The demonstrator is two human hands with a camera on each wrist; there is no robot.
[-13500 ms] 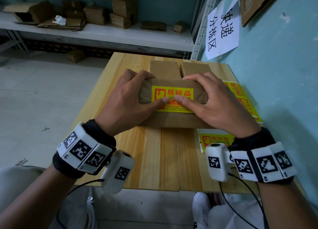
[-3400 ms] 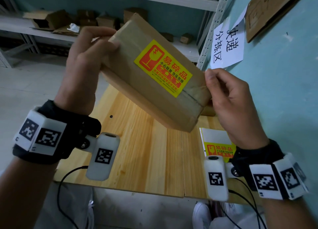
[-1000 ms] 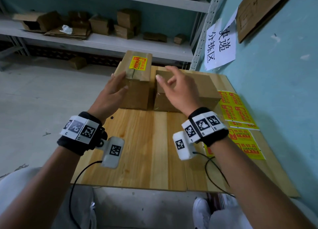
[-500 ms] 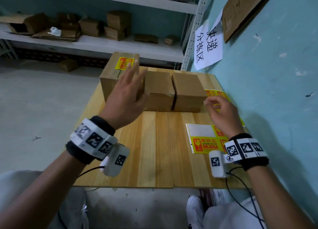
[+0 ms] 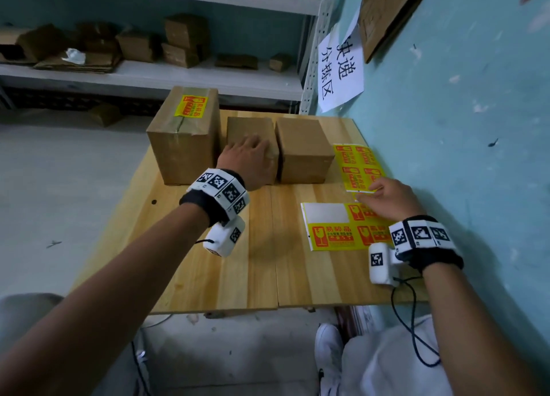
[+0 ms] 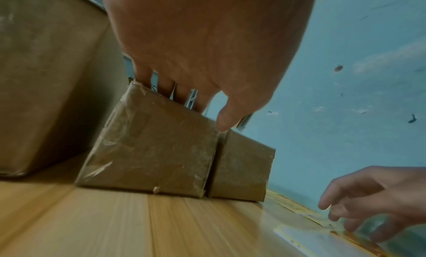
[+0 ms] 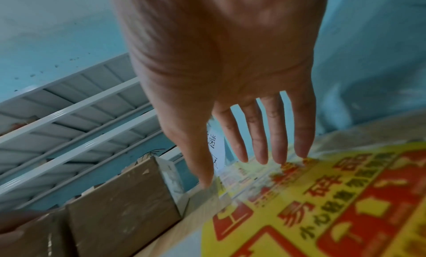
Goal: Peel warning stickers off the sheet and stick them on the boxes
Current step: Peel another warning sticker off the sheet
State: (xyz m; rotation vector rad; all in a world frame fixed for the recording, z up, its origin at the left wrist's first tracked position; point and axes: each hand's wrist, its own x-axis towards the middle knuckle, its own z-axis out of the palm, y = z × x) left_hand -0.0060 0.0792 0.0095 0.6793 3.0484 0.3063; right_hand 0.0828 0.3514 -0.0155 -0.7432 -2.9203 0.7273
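The labelled box now stands on the desk, left of the middle box with its yellow sticker on top; a moment ago both hands were still setting it there, so one box looks done; the left hand has moved over to the bare middle box, fingers lying over its top, thumb at its right corner, apparently to draw it out; the right hand, fingers straight and spread, has dropped onto the sticker sheet right of that box, holding nothing yet; another sheet lies beyond it.
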